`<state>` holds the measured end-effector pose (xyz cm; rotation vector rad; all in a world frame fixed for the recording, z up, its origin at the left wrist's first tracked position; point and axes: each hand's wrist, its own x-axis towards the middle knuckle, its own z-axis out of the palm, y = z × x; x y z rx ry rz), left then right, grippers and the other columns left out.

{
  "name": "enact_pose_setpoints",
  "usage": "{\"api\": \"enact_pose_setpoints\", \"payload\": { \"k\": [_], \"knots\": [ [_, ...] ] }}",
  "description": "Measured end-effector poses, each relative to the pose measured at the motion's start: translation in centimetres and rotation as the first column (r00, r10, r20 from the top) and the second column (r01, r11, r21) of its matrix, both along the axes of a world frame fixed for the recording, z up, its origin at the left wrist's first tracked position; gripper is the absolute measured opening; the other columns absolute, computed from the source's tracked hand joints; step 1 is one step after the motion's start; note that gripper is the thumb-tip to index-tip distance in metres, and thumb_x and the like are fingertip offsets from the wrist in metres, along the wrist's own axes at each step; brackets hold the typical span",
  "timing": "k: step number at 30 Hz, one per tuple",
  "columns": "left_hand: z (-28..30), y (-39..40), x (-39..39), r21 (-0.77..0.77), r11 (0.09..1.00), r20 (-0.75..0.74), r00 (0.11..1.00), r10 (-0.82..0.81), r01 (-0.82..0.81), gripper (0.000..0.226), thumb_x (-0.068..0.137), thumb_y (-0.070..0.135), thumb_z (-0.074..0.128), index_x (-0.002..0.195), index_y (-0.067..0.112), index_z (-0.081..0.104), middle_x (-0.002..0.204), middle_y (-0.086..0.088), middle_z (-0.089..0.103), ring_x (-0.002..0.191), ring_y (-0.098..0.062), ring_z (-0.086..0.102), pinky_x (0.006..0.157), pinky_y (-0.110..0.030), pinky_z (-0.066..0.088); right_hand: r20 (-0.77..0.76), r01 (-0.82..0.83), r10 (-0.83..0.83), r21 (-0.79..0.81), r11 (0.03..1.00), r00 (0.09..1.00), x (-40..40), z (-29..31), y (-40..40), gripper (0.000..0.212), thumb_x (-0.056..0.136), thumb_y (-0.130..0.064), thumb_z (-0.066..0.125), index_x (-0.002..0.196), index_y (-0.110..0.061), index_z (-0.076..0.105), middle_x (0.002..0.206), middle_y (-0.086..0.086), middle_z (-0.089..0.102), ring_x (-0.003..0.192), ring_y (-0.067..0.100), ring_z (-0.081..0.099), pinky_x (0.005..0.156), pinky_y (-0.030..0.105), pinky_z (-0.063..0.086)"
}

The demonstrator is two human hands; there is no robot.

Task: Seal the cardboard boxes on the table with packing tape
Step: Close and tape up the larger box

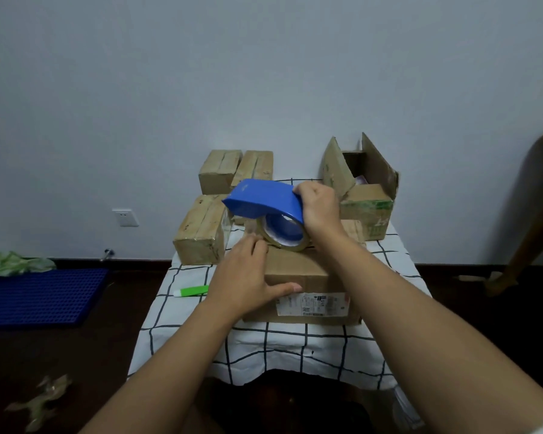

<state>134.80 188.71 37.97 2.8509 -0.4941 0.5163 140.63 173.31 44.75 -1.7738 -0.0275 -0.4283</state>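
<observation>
A plain pale wall (264,73) fills the upper half of the view, with a white socket (125,217) low on it and a dark floor (60,355) below. On the floor at left lies a blue perforated mat (41,296) with green crumpled material (10,264) just behind it; clear scraps (41,402) lie nearer the camera.

A small counter (295,346) under a white cloth with a dark grid stands against the wall. Its largest load is an open box (364,195) at the back right, flaps upright. In the middle, nearest the person, sits the cardboard box (298,286) in hand, closed, its long axis running left to right and a printed label (312,304) on its near face. Three sealed boxes (201,230) stand at the back left, their long axes running away from the camera.

The right hand (318,211) grips the back end of a blue tape dispenser (264,202), fingers curled round it; the dispenser points left, its roll (284,234) resting on the box's far top edge. The left hand (248,277) lies flat on the box's left top, fingers straight toward the clear tape end, thumb along the near edge. A green tube (191,291) lies on the cloth just left of the box.
</observation>
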Motion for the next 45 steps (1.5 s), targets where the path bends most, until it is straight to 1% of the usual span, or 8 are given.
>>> {"api": "enact_pose_setpoints", "payload": {
  "k": [8, 14, 19, 23, 29, 37, 42, 45],
  "knots": [
    [0.0, -0.1, 0.0, -0.031, 0.999, -0.01, 1.0, -0.026, 0.026, 0.095, 0.06, 0.093, 0.047, 0.122, 0.02, 0.046, 0.137, 0.002, 0.044, 0.121, -0.016, 0.046, 0.096, -0.034, 0.047, 0.02, 0.091, -0.091, 0.013, 0.996, 0.996, -1.4, 0.0, -6.0, 0.038, 0.084, -0.031, 0.048, 0.069, 0.003, 0.057, 0.065, 0.005, 0.048, 0.065, 0.016, 0.044, 0.06, 0.034, 0.032],
    [0.0, 0.4, -0.1, -0.098, 0.995, -0.039, 0.999, -0.022, 0.018, 0.093, 0.061, 0.088, 0.055, 0.122, 0.018, 0.045, 0.124, -0.001, 0.05, 0.114, -0.016, 0.047, 0.094, -0.034, 0.047, 0.004, 0.018, -0.018, 0.076, 0.997, 1.0, -0.2, -0.6, 0.9, 0.03, 0.092, -0.01, 0.052, 0.062, -0.01, 0.05, 0.058, 0.001, 0.04, 0.048, 0.004, 0.032, 0.048, 0.022, 0.027],
    [-0.2, 0.2, -0.1, -0.052, 0.998, -0.038, 0.999, -0.032, 0.03, 0.095, 0.063, 0.087, 0.056, 0.126, 0.016, 0.044, 0.13, -0.003, 0.048, 0.12, -0.018, 0.046, 0.098, -0.034, 0.046, -0.009, 0.036, -0.036, 0.072, 0.997, 0.999, -0.2, -1.0, -0.5, 0.031, 0.093, -0.013, 0.051, 0.063, -0.012, 0.048, 0.059, 0.001, 0.04, 0.048, 0.004, 0.033, 0.048, 0.021, 0.028],
    [-0.3, 0.1, 0.2, -0.002, 0.999, -0.018, 0.999, -0.042, 0.042, 0.096, 0.062, 0.092, 0.047, 0.126, 0.02, 0.042, 0.138, 0.0, 0.044, 0.122, -0.018, 0.045, 0.098, -0.035, 0.047, -0.021, 0.16, -0.159, 0.028, 0.987, 0.987, -1.1, -0.3, -6.6, 0.027, 0.086, -0.028, 0.052, 0.061, -0.016, 0.053, 0.059, -0.003, 0.046, 0.054, 0.009, 0.04, 0.058, 0.033, 0.034],
    [-0.4, -0.1, 0.1, 0.016, 1.0, 0.04, 0.999, -0.024, 0.023, 0.091, 0.068, 0.097, 0.025, 0.127, 0.03, 0.045, 0.131, 0.004, 0.046, 0.117, -0.017, 0.048, 0.09, -0.036, 0.049, -0.056, 0.31, -0.305, 0.146, 0.939, 0.951, -2.0, 0.9, -12.7, 0.031, 0.076, -0.034, 0.055, 0.046, -0.025, 0.059, 0.051, -0.012, 0.049, 0.057, 0.011, 0.046, 0.061, 0.035, 0.037],
    [-0.2, -0.8, -0.1, 0.024, 1.0, 0.06, 0.998, 0.001, -0.002, 0.087, 0.076, 0.093, 0.019, 0.121, 0.028, 0.055, 0.126, 0.005, 0.05, 0.111, -0.014, 0.049, 0.083, -0.032, 0.049, 0.005, 0.121, -0.122, 0.102, 0.987, 0.993, -1.3, -0.9, -4.1, 0.03, 0.09, -0.022, 0.051, 0.06, -0.017, 0.049, 0.062, 0.002, 0.045, 0.063, 0.017, 0.041, 0.061, 0.036, 0.031],
    [-0.4, -0.3, -0.2, -0.028, 0.999, 0.044, 0.998, 0.037, -0.036, 0.088, 0.072, 0.095, 0.024, 0.113, 0.021, 0.048, 0.109, 0.002, 0.054, 0.099, -0.015, 0.053, 0.077, -0.029, 0.048, -0.003, 0.049, -0.049, 0.198, 0.979, 0.999, -0.8, -1.1, 1.8, 0.038, 0.089, -0.016, 0.051, 0.055, -0.021, 0.035, 0.054, -0.005, 0.032, 0.056, 0.014, 0.029, 0.057, 0.033, 0.023],
    [-0.5, -0.3, 0.0, 0.012, 1.0, 0.061, 0.998, 0.026, -0.027, 0.092, 0.073, 0.095, 0.022, 0.118, 0.02, 0.05, 0.12, 0.001, 0.054, 0.107, -0.017, 0.053, 0.081, -0.032, 0.05, -0.018, 0.074, -0.072, 0.155, 0.985, 0.997, -1.1, -1.3, -0.5, 0.036, 0.093, -0.015, 0.051, 0.059, -0.018, 0.041, 0.059, 0.0, 0.036, 0.06, 0.016, 0.032, 0.059, 0.034, 0.025]
  ]
}}
